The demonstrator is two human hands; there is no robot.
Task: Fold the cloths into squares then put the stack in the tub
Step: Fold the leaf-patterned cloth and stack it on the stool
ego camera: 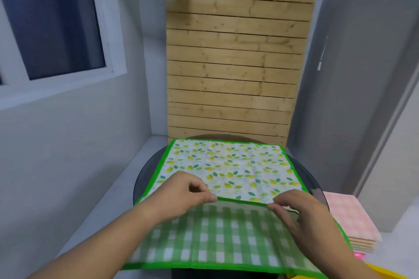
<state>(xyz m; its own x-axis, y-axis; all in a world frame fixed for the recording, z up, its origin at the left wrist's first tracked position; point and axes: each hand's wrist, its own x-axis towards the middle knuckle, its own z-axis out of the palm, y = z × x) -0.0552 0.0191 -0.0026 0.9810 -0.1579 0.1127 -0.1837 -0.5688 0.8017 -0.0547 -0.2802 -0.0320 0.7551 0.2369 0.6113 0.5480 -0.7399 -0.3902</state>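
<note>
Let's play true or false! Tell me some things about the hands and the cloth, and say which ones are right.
1. The left hand and the right hand both pinch the green edge of the cloth. True.
2. The cloth has red strawberries on it. False: it has yellow and green leaf shapes.
3. A stack of folded cloths lies to the right, pink on top. True.
4. The table is square and white. False: it is round and dark.
5. A wooden slat panel stands behind the table. True.
</note>
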